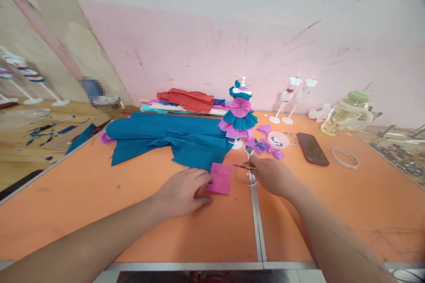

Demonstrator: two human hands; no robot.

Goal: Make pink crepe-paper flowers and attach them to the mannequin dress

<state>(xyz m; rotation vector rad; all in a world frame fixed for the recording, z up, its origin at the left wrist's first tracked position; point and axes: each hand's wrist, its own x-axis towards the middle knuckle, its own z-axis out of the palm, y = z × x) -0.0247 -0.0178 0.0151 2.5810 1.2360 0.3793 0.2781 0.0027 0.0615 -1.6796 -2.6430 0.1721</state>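
My left hand (186,191) rests on the orange table, thumb and fingers apart. Its fingertips touch the left edge of a small folded pink paper piece (220,179). In my right hand (270,174) is a thin pointed tool (244,167), its dark tips toward the left; its exact kind is too small to tell. Under it lies a clear tape ring (246,183). Behind my hands stands a small white mannequin (243,80) dressed in teal and pink ruffled paper (239,119) with a pink pleated rosette (241,107).
A large teal crepe paper sheet (195,141) spreads left, with folded red paper (187,99) behind. Right are pink scraps (260,145), a small bowl (278,138), a phone (312,149), another tape ring (345,158), a jug (347,115) and two bare mannequins (295,82).
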